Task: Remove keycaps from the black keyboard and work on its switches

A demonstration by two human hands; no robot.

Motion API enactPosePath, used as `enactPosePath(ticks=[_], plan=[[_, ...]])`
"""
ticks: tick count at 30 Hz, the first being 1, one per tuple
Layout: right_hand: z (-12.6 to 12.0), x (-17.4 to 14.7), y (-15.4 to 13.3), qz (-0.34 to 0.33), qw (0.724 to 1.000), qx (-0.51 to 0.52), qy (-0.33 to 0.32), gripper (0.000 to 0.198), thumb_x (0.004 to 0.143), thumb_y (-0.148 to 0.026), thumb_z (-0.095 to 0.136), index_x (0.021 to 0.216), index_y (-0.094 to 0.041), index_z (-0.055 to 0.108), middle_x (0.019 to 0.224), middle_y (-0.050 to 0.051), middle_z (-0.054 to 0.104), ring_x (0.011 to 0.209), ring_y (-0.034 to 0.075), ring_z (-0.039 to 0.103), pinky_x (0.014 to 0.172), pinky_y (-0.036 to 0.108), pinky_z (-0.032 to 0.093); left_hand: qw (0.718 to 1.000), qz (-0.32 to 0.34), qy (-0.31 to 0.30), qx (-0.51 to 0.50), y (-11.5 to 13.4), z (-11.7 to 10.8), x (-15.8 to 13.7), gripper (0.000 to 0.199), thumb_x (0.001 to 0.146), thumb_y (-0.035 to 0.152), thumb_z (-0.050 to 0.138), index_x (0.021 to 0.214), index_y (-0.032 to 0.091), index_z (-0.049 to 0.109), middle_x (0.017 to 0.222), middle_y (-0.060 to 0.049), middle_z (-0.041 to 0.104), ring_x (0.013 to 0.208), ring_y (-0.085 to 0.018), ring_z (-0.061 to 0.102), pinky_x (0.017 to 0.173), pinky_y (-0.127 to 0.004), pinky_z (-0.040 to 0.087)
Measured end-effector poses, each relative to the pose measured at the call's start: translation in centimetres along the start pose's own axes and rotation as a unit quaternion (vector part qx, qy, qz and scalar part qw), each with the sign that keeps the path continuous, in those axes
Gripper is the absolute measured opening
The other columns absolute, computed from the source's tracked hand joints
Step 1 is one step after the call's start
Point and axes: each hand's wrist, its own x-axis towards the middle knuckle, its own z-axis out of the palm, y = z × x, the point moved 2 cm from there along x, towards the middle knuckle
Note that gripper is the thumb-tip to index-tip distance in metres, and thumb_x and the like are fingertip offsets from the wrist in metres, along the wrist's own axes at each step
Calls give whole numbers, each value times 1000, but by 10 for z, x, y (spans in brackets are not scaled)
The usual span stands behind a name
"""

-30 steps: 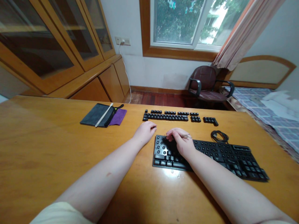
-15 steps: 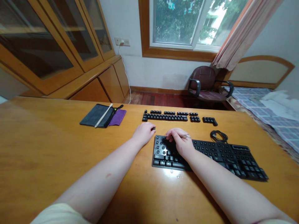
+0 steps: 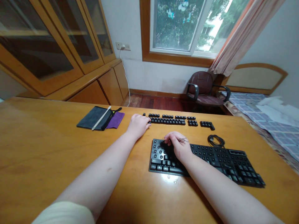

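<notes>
Head view: half-bare black keyboard [image 3: 213, 154], loose keys [image 3: 168, 121] in rows

Any lettering on the keys is too small for us to read. The keyboard is a flat plastic slab on the glossy wooden table [image 3: 46, 149], its far rows showing small studs, its near rows wearing caps. Its long axis runs left to right, the right end slanting nearer to us; its far long edge faces the window [image 3: 175, 31]. A black cable [image 3: 217, 146] lies coiled just beyond that edge. The loose keys, small dark blocks, form straight lines near the table's far edge. Our left hand [image 3: 139, 125], fingers partly curled, reaches the left end of those lines; we cannot tell whether it grips a key. Our right hand [image 3: 179, 144] is pinched around a thin tool [image 3: 183, 140] over the keyboard's far left part. Well to the left lie a grey pouch [image 3: 90, 116], a white stick [image 3: 101, 118] across it, and a purple cloth [image 3: 116, 120].
</notes>
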Motion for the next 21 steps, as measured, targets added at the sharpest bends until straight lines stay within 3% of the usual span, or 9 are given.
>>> enactPosePath(ticks=[4,7,17,21], plan=[[0,0,-1,-5,1000,0,-2,37,90,-41,44,69,-18,63,68,4,60,59,14,55,54,26,46,997,55,-60,-17,1,18,-5,13,75,31,65,85,24,69,85,-5,70,88,-23,57,84,-38,35],[0,-1,-1,-8,1000,5,-2,36,90,-40,44,69,-18,63,69,4,61,60,14,55,54,26,46,995,76,-64,-24,2,19,-2,14,75,34,66,85,25,69,88,-4,69,92,-23,55,84,-37,35],[0,0,0,1,1000,-1,-3,39,89,-44,43,69,-18,63,69,5,61,61,14,56,53,26,47,998,38,-52,-13,-7,16,-2,24,70,41,69,88,24,68,94,-5,67,93,-25,53,81,-38,36],[0,0,-2,4,1000,-3,-4,39,89,-44,43,69,-18,63,69,5,60,61,14,56,53,26,46,997,45,-49,-28,-6,15,-2,17,71,36,68,84,25,68,92,-4,66,95,-24,52,84,-38,35]])
